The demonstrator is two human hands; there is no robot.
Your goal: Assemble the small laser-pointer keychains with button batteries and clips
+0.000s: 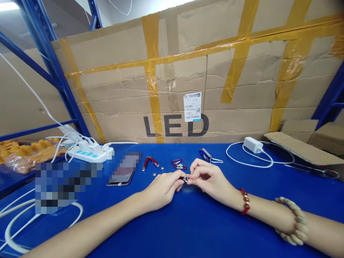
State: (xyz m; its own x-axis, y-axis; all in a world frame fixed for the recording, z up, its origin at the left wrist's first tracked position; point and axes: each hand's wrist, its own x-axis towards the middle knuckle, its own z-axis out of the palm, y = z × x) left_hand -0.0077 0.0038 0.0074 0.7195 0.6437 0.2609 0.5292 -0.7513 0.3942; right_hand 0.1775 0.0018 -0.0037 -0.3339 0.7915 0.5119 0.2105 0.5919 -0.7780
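Your left hand (pixel 168 190) and right hand (pixel 211 181) meet above the blue table (pixel 188 225), pinching a small dark piece (pixel 185 179) with a shiny end between them. Beyond lie red clips (pixel 177 161) and two red rods (pixel 154 162); a phone (pixel 129 178) rests to your left, a white charger (pixel 252 144) to your right, and a taped carton (pixel 120 93) stands behind.

The large box (pixel 172 86) walls off the counter's (pixel 177 229) far edge. A power strip (pixel 91 154) and trailing white cables (pixel 16 224) obstruct the left side; a charger (pixel 253 144), its looped cord (pixel 249 166) and an open carton (pixel 303 147) crowd the far right corner. Red clips (pixel 178 167) lie just beyond the hands. Room to pass lies between the left forearm (pixel 96 225) and right forearm (pixel 264 215), or between the right one and the cord.
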